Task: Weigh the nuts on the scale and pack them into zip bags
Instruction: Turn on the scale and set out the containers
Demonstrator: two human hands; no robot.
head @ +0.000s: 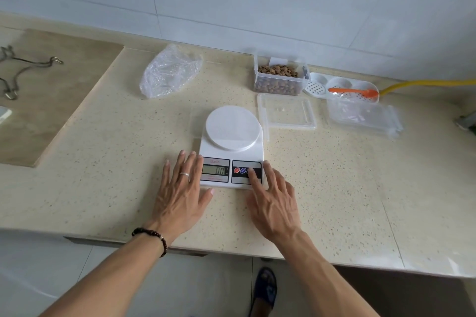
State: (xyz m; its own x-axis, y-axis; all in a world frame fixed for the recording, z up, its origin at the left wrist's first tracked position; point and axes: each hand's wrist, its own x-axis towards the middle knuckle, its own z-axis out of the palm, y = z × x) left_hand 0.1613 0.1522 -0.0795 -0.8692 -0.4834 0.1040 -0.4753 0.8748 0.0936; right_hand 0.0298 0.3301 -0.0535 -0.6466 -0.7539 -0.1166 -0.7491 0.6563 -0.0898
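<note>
A white digital kitchen scale with a bare round platform sits near the counter's front edge, its display lit. My left hand lies flat against the scale's left side, fingers straight. My right hand rests at the scale's right front corner, one straight finger pressing a button on its panel. An open clear box of brown nuts stands behind the scale to the right. A stack of clear zip bags lies further right.
The box's clear lid lies between scale and nuts. A white sectioned tray holds an orange spoon. A crumpled plastic bag lies at the back left. A yellow hose runs along the wall. Metal hooks lie at far left.
</note>
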